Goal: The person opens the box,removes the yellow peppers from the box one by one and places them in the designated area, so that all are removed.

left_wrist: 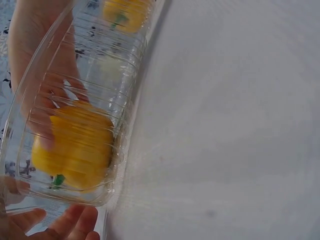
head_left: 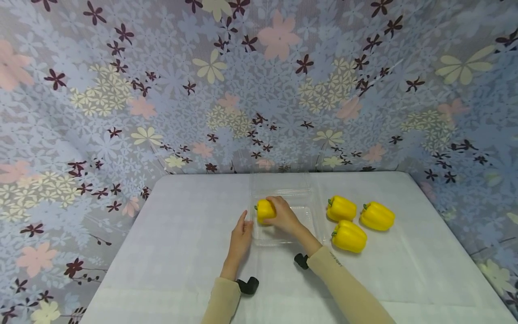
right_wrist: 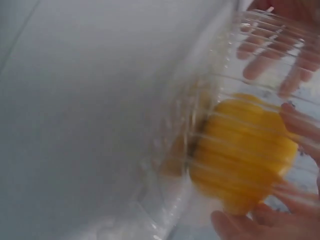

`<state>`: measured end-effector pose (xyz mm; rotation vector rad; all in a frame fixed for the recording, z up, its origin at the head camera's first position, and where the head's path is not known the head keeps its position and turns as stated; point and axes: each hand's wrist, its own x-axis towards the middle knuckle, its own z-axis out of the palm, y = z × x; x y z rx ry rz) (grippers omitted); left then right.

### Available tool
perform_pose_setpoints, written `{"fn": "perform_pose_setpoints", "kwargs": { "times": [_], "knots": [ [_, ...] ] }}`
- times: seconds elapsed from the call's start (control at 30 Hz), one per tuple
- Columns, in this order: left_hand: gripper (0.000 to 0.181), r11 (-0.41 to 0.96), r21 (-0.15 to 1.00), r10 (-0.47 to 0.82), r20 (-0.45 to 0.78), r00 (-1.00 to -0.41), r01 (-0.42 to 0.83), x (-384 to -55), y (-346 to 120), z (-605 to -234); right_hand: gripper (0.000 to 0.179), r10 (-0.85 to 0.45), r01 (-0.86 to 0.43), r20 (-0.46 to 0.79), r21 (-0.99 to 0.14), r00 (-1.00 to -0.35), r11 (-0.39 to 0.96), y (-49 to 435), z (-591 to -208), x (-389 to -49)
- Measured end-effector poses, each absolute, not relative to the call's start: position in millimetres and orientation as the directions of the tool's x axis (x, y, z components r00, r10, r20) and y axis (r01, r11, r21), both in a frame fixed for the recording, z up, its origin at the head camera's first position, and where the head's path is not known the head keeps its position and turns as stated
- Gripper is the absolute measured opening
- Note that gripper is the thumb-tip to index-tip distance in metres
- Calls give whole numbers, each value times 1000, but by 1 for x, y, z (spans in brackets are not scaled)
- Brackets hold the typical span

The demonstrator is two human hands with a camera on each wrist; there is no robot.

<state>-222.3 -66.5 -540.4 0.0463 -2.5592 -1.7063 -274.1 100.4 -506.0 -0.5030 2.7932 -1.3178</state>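
Observation:
My right hand (head_left: 284,218) grips a yellow bell pepper (head_left: 265,210), its green stem pointing left, inside the left part of a clear plastic container (head_left: 306,220). Through the ribbed wall, the left wrist view shows the same pepper (left_wrist: 82,160) low in the container, with fingers over it. My left hand (head_left: 240,239) is at the container's left side, fingers extended and close to the wall. In the left wrist view its fingertips (left_wrist: 75,220) lie just outside that wall; whether they press on it is unclear.
Several more yellow bell peppers lie right of the container: one at the back (head_left: 342,208), one in front (head_left: 350,236), one farther right (head_left: 377,216). The container's clear lid (head_left: 281,181) stands opened toward the flowered curtain (head_left: 226,90). A white cloth covers the table (head_left: 182,225).

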Motion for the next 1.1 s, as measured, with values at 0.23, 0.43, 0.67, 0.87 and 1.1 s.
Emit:
{"fn": "perform_pose_setpoints", "kwargs": {
  "times": [0.23,0.43,0.67,0.87,1.1],
  "knots": [
    [47,388,922,-67,29,-997,1,-222,-66,-541,78,-295,-287,116,-710,-949,643,96,-513,-276],
    [48,391,920,-62,40,-997,13,-222,-66,-541,77,-301,-295,114,-682,-947,669,95,-512,-278],
    [49,383,924,-52,27,-998,5,-222,-66,-540,74,-277,-279,122,-707,-953,650,94,-508,-278],
    [49,380,925,-57,30,-998,6,-222,-66,-538,72,-270,-285,143,-737,-952,613,95,-510,-279],
    [50,373,928,-41,28,-999,10,-221,-68,-539,72,-260,-277,144,-750,-955,601,97,-511,-277]
  ]
}}
